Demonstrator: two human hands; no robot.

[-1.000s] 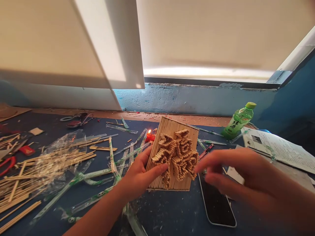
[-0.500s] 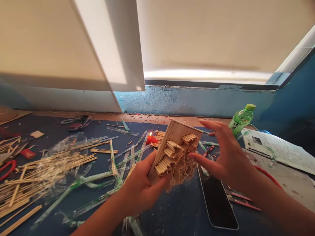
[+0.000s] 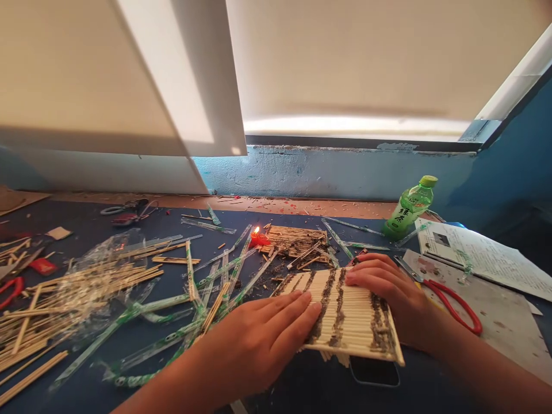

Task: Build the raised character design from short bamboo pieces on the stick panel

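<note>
A panel of glued wooden sticks [image 3: 351,313] lies face down on the dark blue table [image 3: 86,224], its flat back up with dark glue streaks across it. My left hand [image 3: 263,339] rests flat on the panel's left part, fingers stretched out. My right hand [image 3: 390,293] lies on the panel's right part, fingers bent over its far edge. A black phone [image 3: 374,372] peeks out from under the panel's near edge.
A small red candle [image 3: 257,236] burns behind the panel, next to a second stick mat [image 3: 295,240]. Loose sticks and plastic wrappers [image 3: 86,287] cover the left. A green bottle [image 3: 409,207], printed papers [image 3: 483,259] and red-handled pliers [image 3: 452,302] are on the right. Scissors [image 3: 125,210] lie far left.
The stick panel, held upright with its raised pattern toward me, has been turned over and laid face down. Both hands have come down onto its back.
</note>
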